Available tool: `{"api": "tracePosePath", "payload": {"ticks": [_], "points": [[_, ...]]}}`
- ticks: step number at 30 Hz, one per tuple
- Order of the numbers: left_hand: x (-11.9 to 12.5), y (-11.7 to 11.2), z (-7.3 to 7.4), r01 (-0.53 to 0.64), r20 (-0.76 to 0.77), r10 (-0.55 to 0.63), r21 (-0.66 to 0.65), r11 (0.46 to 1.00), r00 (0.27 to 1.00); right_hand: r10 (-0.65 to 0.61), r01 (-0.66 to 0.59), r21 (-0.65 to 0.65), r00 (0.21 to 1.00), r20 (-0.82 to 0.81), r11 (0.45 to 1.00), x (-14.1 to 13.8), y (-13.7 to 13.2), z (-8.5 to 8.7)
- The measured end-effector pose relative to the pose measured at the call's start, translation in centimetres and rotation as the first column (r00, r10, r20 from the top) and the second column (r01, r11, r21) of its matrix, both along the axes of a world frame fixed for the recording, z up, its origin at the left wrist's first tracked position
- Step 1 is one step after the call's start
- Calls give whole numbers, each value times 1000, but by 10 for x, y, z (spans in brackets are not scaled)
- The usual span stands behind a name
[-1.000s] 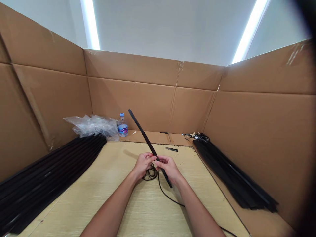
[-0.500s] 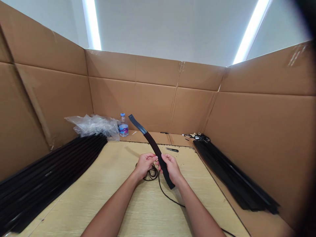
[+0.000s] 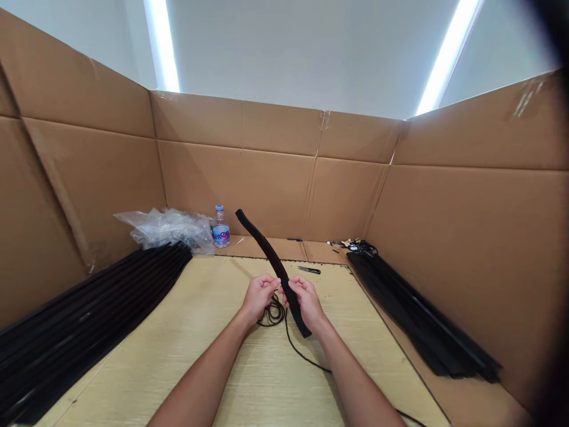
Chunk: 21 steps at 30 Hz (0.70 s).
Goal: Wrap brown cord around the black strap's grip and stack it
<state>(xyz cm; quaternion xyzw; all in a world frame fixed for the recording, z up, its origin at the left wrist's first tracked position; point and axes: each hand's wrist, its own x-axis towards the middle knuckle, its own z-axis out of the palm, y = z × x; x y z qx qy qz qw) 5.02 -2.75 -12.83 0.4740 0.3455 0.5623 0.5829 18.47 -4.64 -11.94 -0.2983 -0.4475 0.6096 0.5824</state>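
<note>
A long, narrow black strip [image 3: 270, 254], slightly bent, slants up and away from me above the table. My right hand [image 3: 309, 302] grips its lower part, thumb on top. My left hand [image 3: 258, 298] is closed in a pinch right at the strip's left edge; what lies between those fingertips is hidden. Just behind and below my left fingers, a thin black cord [image 3: 272, 313] lies in loose loops. From there it runs down to the right and passes under my right forearm.
Black strips [image 3: 89, 320] are piled at left, with more [image 3: 413, 320] at right. Clear plastic bags [image 3: 173, 228] and a water bottle [image 3: 221, 228] stand at the back. A small black-handled blade [image 3: 309, 270] lies beyond my hands. Cardboard walls [image 3: 240, 184] enclose the table [image 3: 186, 350].
The strip has turned in my hands: its far end showed a glossy face before and is matt black now. Both hands stay in nearly the same place.
</note>
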Motion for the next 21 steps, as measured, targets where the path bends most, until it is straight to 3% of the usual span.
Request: {"api": "tracePosePath", "payload": {"ticks": [11, 21], "points": [[-1, -5, 12, -38, 19, 37, 18, 999, 999, 17, -17, 12, 1000, 18, 1000, -1, -1, -3], [-2, 1, 2, -26, 3, 26, -1, 1000, 1000, 23, -24, -10, 1000, -13, 1000, 2, 1, -6]]}}
